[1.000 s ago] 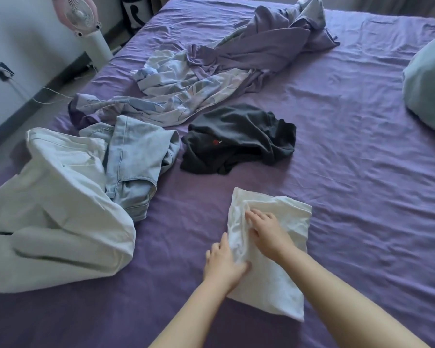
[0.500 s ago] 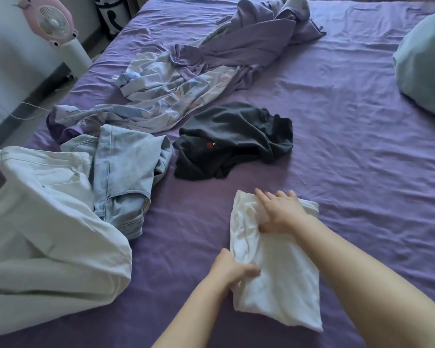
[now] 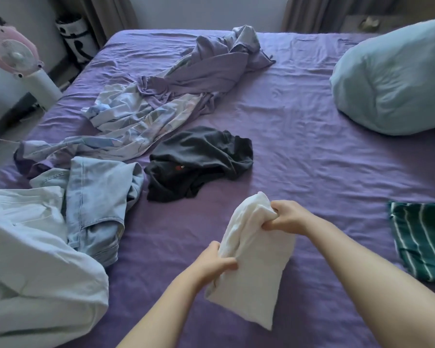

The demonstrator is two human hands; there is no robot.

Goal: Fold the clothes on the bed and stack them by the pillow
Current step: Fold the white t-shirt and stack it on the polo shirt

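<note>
The right hand has its fingers clenched on the far end of the folded white cotton garment, bunching the cloth into a rounded hump just left of the knuckles. The left hand pinches the garment's left edge lower down, thumb on top and fingers curled beneath. Between the two grips the cloth slopes toward the viewer, its far end raised while its near corner seems to rest on or hang just above the purple bed sheet.

To carry this step well, I would judge that both grips should hold the layers together so the fold does not slip open. The bunched far end wants flattening before the piece is set down, since a wad there would make any stack lean. Supporting it from beneath would serve better than dangling it from one edge.

Near the right edge lies a dark green garment with white stripes, flat, possibly already folded. The pale blue pillow sits far right, well apart from the hands. Far of the hands a crumpled black shirt waits, with light blue denim jeans and a bulky white garment to the left. A lilac and floral cloth sprawls beyond.
</note>
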